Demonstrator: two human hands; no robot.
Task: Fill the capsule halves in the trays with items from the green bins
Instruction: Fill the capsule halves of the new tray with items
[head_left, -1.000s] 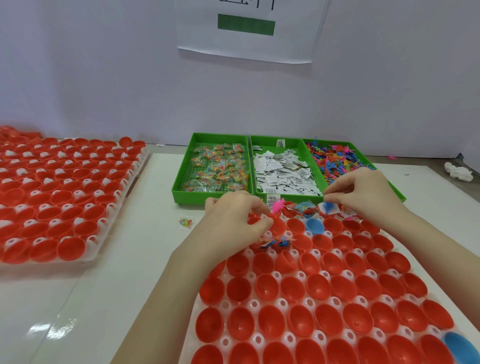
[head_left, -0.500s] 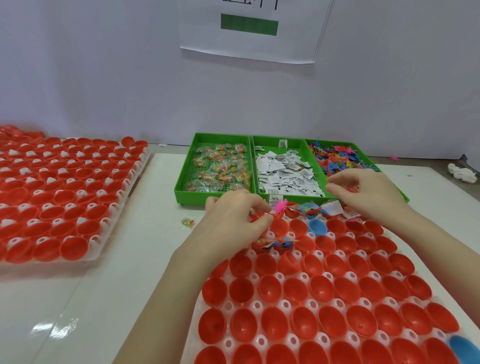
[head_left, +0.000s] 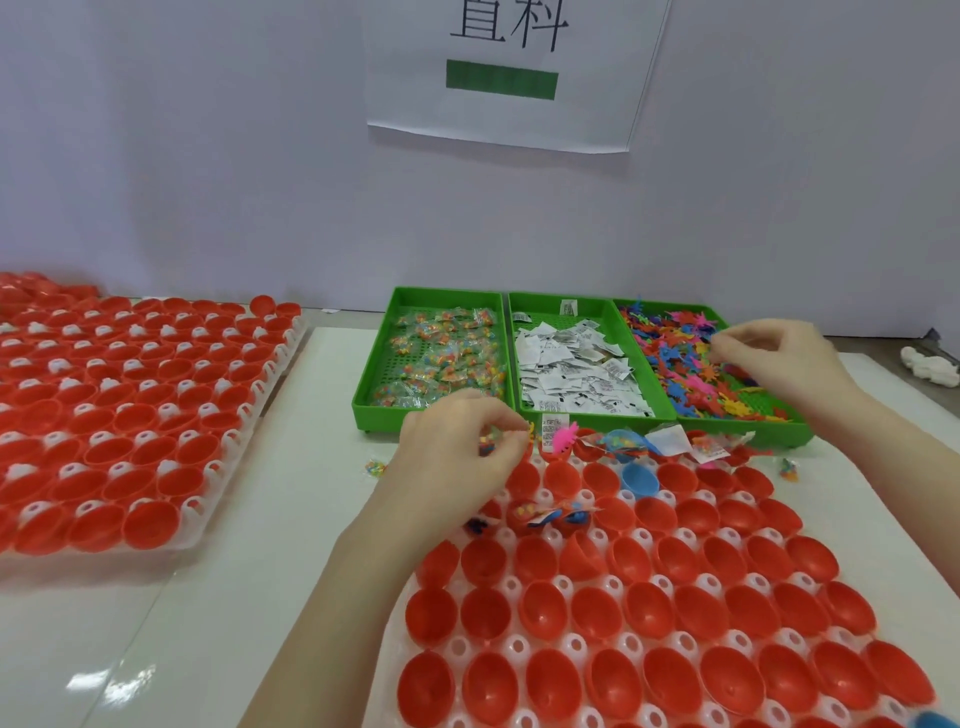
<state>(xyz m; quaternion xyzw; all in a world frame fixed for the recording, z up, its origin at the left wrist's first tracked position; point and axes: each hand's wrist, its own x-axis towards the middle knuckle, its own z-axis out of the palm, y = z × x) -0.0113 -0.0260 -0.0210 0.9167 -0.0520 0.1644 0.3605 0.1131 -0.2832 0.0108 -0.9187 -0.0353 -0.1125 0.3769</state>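
So the right hand (head_left: 779, 364) has moved. A second ago it was down at the far row of the near tray (head_left: 675, 597), fingers pinched over a white slip by the blue capsule half (head_left: 640, 479). Now it's up over the right-hand green bin (head_left: 727, 374), upper right of centre in the frame, reaching into the pile of little colourful toy figures (head_left: 680, 364). Its fingers are curled together in a pinch right at the pile, but I honestly can't tell if there's a figure between them yet.

The left hand (head_left: 457, 457) has barely budged. It's sitting at the far left corner of that tray, fingers curled in, pinching what looks like a small clear packet of coloured beads (head_left: 485, 447), same kind as in the left green bin (head_left: 436, 358). The middle bin (head_left: 571, 369) has the white paper slips.

What that means, I reckon: the slip got dropped off, and the right hand is fetching the next item type. Only the far row and a couple of red capsule halves (head_left: 613, 613) behind the left hand have stuff in them; the rest of the near tray is bare. The second tray (head_left: 130, 415) on the left of the table (head_left: 208, 623) isn't being touched. Long way to go.
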